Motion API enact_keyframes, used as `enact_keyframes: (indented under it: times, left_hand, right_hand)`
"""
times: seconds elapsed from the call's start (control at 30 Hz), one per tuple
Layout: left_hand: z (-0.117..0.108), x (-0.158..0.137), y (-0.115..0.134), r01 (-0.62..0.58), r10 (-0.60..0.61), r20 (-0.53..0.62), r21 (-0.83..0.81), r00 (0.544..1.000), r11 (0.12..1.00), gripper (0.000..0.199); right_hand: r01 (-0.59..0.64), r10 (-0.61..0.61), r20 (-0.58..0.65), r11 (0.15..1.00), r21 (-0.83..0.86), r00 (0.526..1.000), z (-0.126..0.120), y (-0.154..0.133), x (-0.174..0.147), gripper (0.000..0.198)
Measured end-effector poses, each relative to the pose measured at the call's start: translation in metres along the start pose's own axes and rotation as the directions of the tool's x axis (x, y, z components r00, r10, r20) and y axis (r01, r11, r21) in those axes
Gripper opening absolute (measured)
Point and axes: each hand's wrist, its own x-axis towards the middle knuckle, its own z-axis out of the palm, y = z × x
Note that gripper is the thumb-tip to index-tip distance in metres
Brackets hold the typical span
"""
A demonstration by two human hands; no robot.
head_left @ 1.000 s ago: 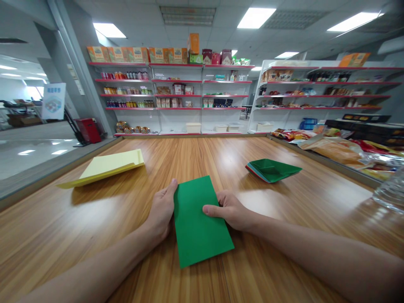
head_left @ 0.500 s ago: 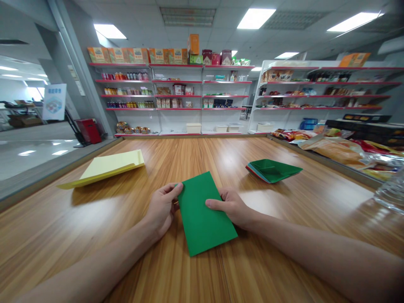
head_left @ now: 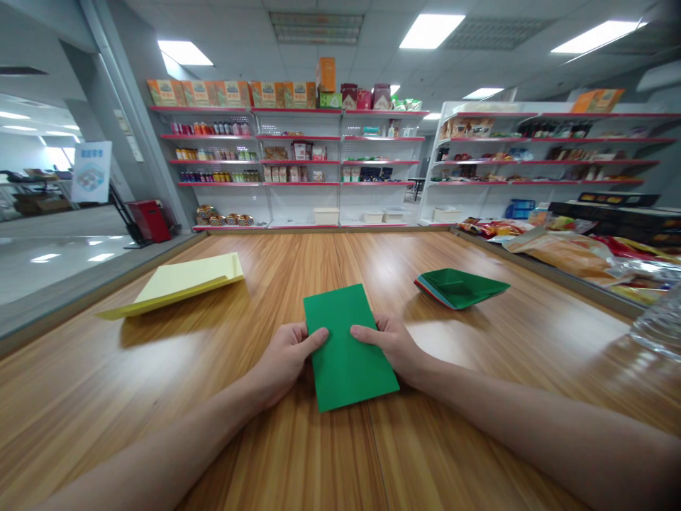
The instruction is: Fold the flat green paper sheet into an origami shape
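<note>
A green sheet of paper (head_left: 348, 365), rectangular and perhaps folded, is held up between both hands above the wooden table (head_left: 255, 454). My left hand (head_left: 292, 355) grips its left edge, thumb on the front face and fingers behind, mostly hidden. On the opposite edge my right hand (head_left: 391, 348) pinches it the same way. To the right lies a stack of folded papers (head_left: 460, 287), green on top with blue and red layers beneath. At the left rests a pale yellow pad of paper (head_left: 186, 280) with a darker yellow edge.
Packaged snacks (head_left: 574, 255) crowd the area beyond the table's right edge. A clear plastic object (head_left: 660, 330) sits at the far right. Stocked shelves (head_left: 298, 160) stand behind the table, and a red box (head_left: 152, 220) is on the floor at left.
My left hand has slid down the green paper's left edge, its thumb now further onto the face. The paper has turned slightly and sits more upright.
</note>
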Motion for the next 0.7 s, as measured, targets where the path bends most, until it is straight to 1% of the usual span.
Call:
enact_keyframes:
  times: [0.03, 0.13, 0.2, 0.27, 0.3, 0.37, 0.43, 0.5, 0.53, 0.6, 0.63, 0.67, 0.7]
  left_hand:
    - [0.0, 0.0, -0.001, -0.008, 0.008, -0.003, 0.013, 1.0, 1.0, 0.027]
    - [0.001, 0.0, -0.003, -0.041, 0.042, -0.063, 0.02, 0.997, 0.999, 0.025]
    - [0.003, 0.0, -0.002, -0.055, 0.054, -0.096, -0.015, 0.994, 0.998, 0.026]
    - [0.005, -0.002, 0.001, -0.02, 0.013, -0.098, -0.076, 0.995, 0.997, 0.028]
    - [0.006, -0.003, 0.003, 0.024, -0.031, -0.073, -0.101, 0.997, 0.995, 0.028]
    - [0.008, -0.006, 0.007, 0.151, -0.147, 0.04, -0.116, 0.988, 0.982, 0.025]
    - [0.008, -0.008, 0.009, 0.263, -0.24, 0.211, -0.091, 0.948, 0.96, 0.019]
    - [0.007, -0.009, 0.008, 0.321, -0.267, 0.359, -0.101, 0.894, 0.942, 0.016]
    - [0.006, -0.01, 0.006, 0.342, -0.266, 0.409, -0.125, 0.873, 0.931, 0.017]
    - [0.003, -0.011, 0.002, 0.383, -0.265, 0.467, -0.177, 0.843, 0.907, 0.022]
    - [0.002, -0.011, 0.001, 0.388, -0.262, 0.467, -0.195, 0.844, 0.901, 0.025]
    - [0.002, -0.011, 0.0, 0.374, -0.255, 0.447, -0.203, 0.858, 0.905, 0.026]
    - [0.003, -0.011, -0.001, 0.348, -0.244, 0.406, -0.206, 0.881, 0.914, 0.027]
  right_hand:
    - [-0.008, 0.008, -0.004, 1.0, -0.017, 1.0, 0.0, 0.0, 0.0, 0.036]
    - [-0.014, 0.014, 0.002, 0.999, -0.049, 1.0, 0.001, -0.001, -0.002, 0.037]
    - [0.006, -0.005, 0.076, 1.0, -0.012, 0.997, 0.0, -0.002, -0.003, 0.043]
    - [0.02, -0.028, 0.181, 0.999, 0.05, 0.983, -0.002, -0.002, -0.003, 0.056]
    - [0.028, -0.042, 0.209, 0.997, 0.07, 0.977, -0.002, -0.003, -0.002, 0.058]
    - [0.05, -0.064, 0.223, 0.996, 0.067, 0.973, -0.003, -0.003, 0.0, 0.051]
    - [0.071, -0.078, 0.239, 0.997, 0.039, 0.968, -0.003, -0.002, 0.0, 0.044]
    - [0.041, -0.052, 0.293, 0.998, 0.044, 0.955, -0.001, 0.0, 0.0, 0.039]
    - [0.013, -0.031, 0.313, 0.998, 0.061, 0.949, 0.0, 0.001, -0.001, 0.036]
    - [-0.055, 0.022, 0.307, 0.994, 0.098, 0.951, 0.002, 0.002, -0.002, 0.036]
    - [-0.082, 0.045, 0.281, 0.99, 0.118, 0.958, 0.003, 0.002, -0.002, 0.038]
    - [-0.097, 0.061, 0.241, 0.985, 0.139, 0.968, 0.004, 0.002, -0.001, 0.04]
    - [-0.101, 0.07, 0.186, 0.981, 0.165, 0.98, 0.004, 0.001, 0.001, 0.041]
